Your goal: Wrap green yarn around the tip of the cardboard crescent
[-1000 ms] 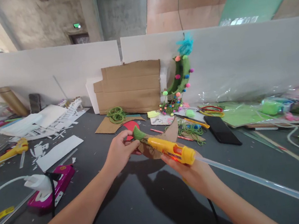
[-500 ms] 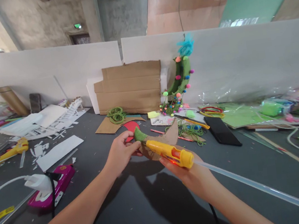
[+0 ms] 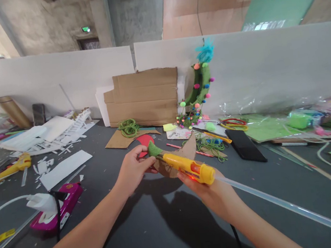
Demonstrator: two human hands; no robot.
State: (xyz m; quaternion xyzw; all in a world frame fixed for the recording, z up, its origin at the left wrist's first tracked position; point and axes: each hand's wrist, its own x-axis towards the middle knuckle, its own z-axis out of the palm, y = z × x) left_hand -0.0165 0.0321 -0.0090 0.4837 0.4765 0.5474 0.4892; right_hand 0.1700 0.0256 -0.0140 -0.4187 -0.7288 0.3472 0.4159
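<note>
My left hand [image 3: 134,164] pinches the left tip of a crescent-shaped cardboard piece [image 3: 189,150], raised above the dark table. Green yarn [image 3: 154,149] covers that tip; bare brown board shows on the rest. A yellow hot glue gun [image 3: 186,167] lies in my right hand [image 3: 212,191], its nozzle at the cardboard beside the green part. From the gun's rear a long clear glue stick [image 3: 285,203] sticks out to the lower right. The gun hides part of the crescent.
A green crescent ornament with pompoms [image 3: 202,88] hangs by the white board. On the table are a black phone [image 3: 245,144], a magenta power strip [image 3: 57,207], another yellow glue gun [image 3: 10,171], green cord [image 3: 128,127], red felt [image 3: 145,141] and white paper scraps [image 3: 66,169].
The glue gun's nozzle has shifted very slightly to the right along the cardboard. Both hands keep their holds.
</note>
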